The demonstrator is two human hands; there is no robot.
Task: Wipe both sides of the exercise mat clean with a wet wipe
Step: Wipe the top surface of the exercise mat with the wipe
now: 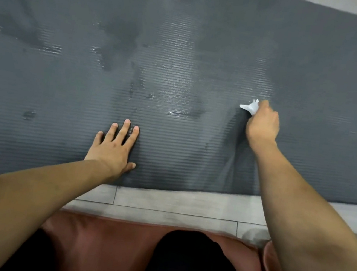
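The dark grey ribbed foam exercise mat lies flat on the pale grey tiled floor and fills most of the view. Wet, shiny patches show on its middle and left part. The left hand rests flat on the mat near its front edge, with fingers spread. The right hand holds a crumpled white wet wipe in curled fingers; the wipe seems to touch the mat. A reddish-brown cushion lies below, on the floor.
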